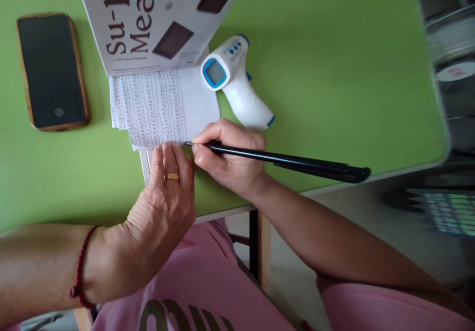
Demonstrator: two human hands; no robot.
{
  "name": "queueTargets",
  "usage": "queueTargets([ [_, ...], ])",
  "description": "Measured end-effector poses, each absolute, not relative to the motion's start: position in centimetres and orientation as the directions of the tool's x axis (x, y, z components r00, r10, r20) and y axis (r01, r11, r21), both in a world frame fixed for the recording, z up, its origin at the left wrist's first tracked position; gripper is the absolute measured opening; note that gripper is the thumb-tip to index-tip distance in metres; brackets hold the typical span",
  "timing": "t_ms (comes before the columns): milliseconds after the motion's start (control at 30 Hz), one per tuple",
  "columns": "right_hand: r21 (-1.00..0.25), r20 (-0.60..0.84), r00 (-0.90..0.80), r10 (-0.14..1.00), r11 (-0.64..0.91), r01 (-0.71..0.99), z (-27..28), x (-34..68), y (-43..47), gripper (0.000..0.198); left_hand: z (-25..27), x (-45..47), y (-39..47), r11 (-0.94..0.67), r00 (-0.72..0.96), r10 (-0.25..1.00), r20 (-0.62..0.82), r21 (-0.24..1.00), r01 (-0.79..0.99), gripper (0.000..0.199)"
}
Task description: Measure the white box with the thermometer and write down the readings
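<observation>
My right hand [230, 160] pinches a long black pen [285, 160], its tip on the lower edge of a white sheet of paper [202, 93] covered in rows of small handwritten marks. Stretched out flat, the fingers of my left hand [166, 187] press on the sheet's near edge, just left of the pen tip. More sheets show under the left side of the paper. A white box or book cover [137, 66] printed "Su-p Meal" hides the paper's far part. Beside the paper, above my right hand, lies a white and blue infrared thermometer [245, 93].
A phone [52, 73] in a brown-edged case lies on the left of the green table [334, 73]. The table's near edge runs under my forearms. At the right, beyond the table, are dishes [452, 39] and a grey-green rack-like item [452, 212].
</observation>
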State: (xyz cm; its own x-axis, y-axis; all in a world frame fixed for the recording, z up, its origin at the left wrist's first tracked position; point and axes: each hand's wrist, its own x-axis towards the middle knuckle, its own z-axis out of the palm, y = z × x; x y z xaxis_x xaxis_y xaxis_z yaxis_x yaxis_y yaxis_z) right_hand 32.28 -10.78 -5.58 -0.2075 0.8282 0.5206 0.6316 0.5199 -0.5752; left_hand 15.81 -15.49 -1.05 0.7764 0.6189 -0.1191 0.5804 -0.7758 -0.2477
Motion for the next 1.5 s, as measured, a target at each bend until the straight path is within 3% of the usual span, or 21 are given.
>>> queueTargets([
  [333, -0.577, 0.567, -0.168, 0.806, 0.535, 0.617, -5.7, 32.5, -10.8, 0.014, -1.0, 15.7, -15.6, -0.768, 0.78, 0.616, -0.113, -0.306, 0.563, 0.069],
  [567, -0.612, 0.526, -0.171, 0.833, 0.511, 0.604, -5.8, 32.4, -10.7, 0.014, -1.8, 15.5, -15.3, -0.793, 0.794, 0.597, -0.118, -0.238, 0.561, 0.081],
  [1100, -0.605, 0.475, -0.153, 0.866, 0.448, 0.658, -6.0, 32.5, -10.8, 0.016, -1.7, 15.4, -15.3, -0.786, 0.781, 0.614, -0.117, -0.179, 0.591, 0.079],
  [1500, -0.594, 0.531, -0.114, 0.84, 0.465, 0.656, -6.1, 32.5, -10.8, 0.012, -1.8, 15.4, -15.3, -0.799, 0.801, 0.588, -0.111, -0.234, 0.554, 0.082],
])
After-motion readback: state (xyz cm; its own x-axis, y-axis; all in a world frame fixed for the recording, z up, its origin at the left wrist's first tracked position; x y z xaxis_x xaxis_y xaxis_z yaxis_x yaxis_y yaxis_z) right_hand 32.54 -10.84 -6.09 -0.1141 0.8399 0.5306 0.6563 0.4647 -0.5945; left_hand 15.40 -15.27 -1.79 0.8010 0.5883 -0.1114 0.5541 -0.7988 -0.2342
